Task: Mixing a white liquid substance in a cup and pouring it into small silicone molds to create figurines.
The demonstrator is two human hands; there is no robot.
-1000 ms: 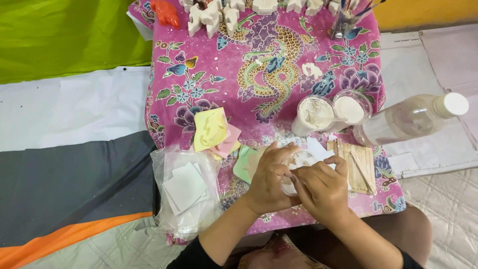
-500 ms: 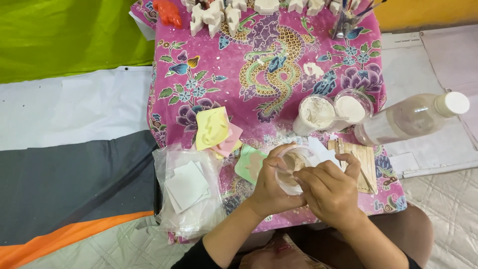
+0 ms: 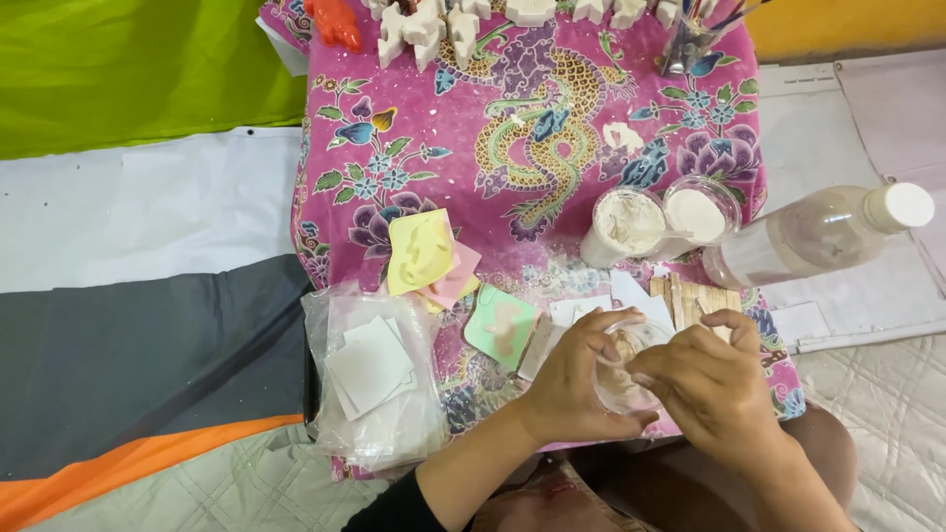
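Note:
My left hand (image 3: 576, 379) cups a small clear plastic cup (image 3: 624, 372) with pale powder in it, held above the near edge of the pink patterned cloth (image 3: 512, 148). My right hand (image 3: 709, 379) is closed on the cup's right side, its fingers at the rim. Just left of my hands lie a green mold (image 3: 501, 325) and white paper pieces (image 3: 567, 313). Wooden sticks (image 3: 690, 296) lie just beyond my right hand.
Two open cups of white powder (image 3: 631, 222) stand mid-cloth beside a lying clear bottle with a white cap (image 3: 818, 236). A yellow mold on pink ones (image 3: 422, 254), a plastic bag of white squares (image 3: 370, 374), white plaster figures (image 3: 434, 22) and an orange figure (image 3: 335, 22) are also here.
The white paper that my hands were crumpling around the cup has dropped away, and the clear cup now shows between my fingers. My hands have shifted slightly toward me.

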